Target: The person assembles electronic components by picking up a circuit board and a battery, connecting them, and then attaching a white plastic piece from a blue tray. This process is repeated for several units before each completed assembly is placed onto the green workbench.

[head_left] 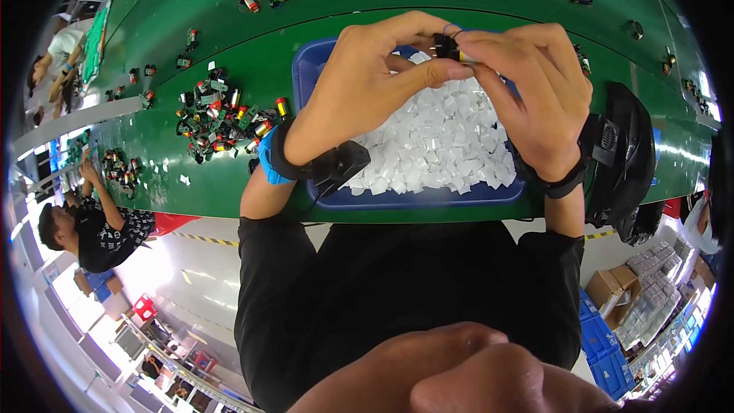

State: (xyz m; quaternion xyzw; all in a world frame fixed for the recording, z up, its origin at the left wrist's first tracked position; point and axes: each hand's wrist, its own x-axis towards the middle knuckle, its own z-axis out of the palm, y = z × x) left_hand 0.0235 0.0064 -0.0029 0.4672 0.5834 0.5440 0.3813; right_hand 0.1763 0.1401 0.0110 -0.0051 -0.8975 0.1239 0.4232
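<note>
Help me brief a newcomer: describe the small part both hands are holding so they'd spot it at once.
Start at the blue tray of white squares on the green table. Above it, the left hand and right hand pinch a small black part. Unlike the loose pile at the left, it is lifted.

Blue tray (306, 69) under hands; parts pile (218, 118) left; belt betw open

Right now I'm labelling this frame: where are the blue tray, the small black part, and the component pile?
blue tray (309, 69): head view, left wall.
small black part (446, 47): head view, body between fingertips.
component pile (222, 116): head view, middle.
</note>
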